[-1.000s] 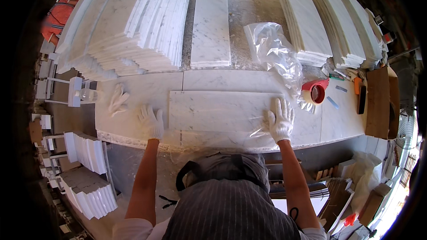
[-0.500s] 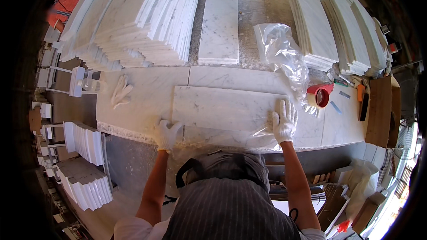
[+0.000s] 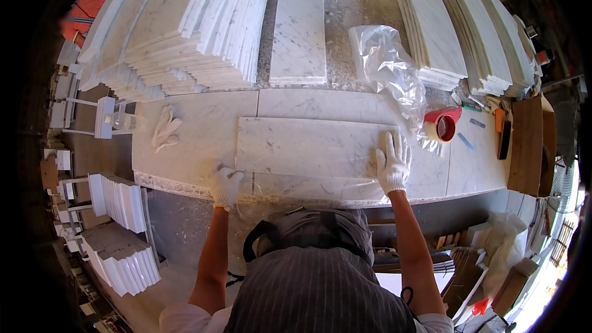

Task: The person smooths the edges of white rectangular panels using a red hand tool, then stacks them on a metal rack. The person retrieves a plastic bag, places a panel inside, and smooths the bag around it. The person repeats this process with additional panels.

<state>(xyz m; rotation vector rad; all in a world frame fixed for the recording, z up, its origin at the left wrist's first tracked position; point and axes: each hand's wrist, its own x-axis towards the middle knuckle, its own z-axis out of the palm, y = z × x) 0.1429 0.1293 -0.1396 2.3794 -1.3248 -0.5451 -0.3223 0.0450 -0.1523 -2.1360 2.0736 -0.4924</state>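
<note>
A long white marble tile (image 3: pixel 308 148) with grey veining lies flat on the marble-topped bench in front of me, wider than it is deep. My right hand (image 3: pixel 393 163), in a white knit glove, rests on the tile's right end with fingers stretched out. My left hand (image 3: pixel 224 186), gloved too, is at the bench's front edge just off the tile's near left corner. Its thumb stands apart from the fingers; the fingertips blend into the pale stone. Shiny creases of thin clear film show along the tile's near edge, its extent hard to make out.
Crumpled clear plastic (image 3: pixel 385 65) and a red tape dispenser (image 3: pixel 441 124) lie to the right, near an orange-and-black tool (image 3: pixel 502 135) and a cardboard box (image 3: pixel 525 145). Tile stacks (image 3: pixel 203 31) stand behind. A spare glove (image 3: pixel 165 128) and a clear bottle (image 3: pixel 123 121) lie left.
The view has shifted slightly. My right palm stays on the tile's right end, and my left hand keeps nearly the same place by the near corner. The glints on the film have faded.
</note>
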